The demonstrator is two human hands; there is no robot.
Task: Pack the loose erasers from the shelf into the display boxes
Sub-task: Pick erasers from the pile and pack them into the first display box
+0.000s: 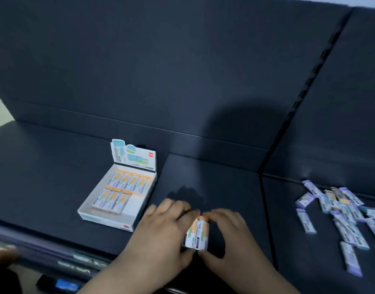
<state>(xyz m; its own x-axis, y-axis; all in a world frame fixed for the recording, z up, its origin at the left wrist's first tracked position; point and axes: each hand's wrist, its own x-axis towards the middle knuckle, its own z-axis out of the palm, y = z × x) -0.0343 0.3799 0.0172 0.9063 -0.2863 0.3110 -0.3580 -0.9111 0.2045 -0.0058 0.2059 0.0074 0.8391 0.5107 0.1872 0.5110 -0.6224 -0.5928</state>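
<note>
While the display box (118, 194) at centre-left of the frame sits open on the dark shelf (214, 177), it's approx. three-quarters full: back row packed, front row w/ a bare gap at its right end. Left hand (161, 228) and right hand (227, 232), low centre, press together around a small stack of orange erasers (197, 234), squaring them up. Still left: a loose pile of purple erasers (339, 211) at far right, i.e. plenty to go.
</note>
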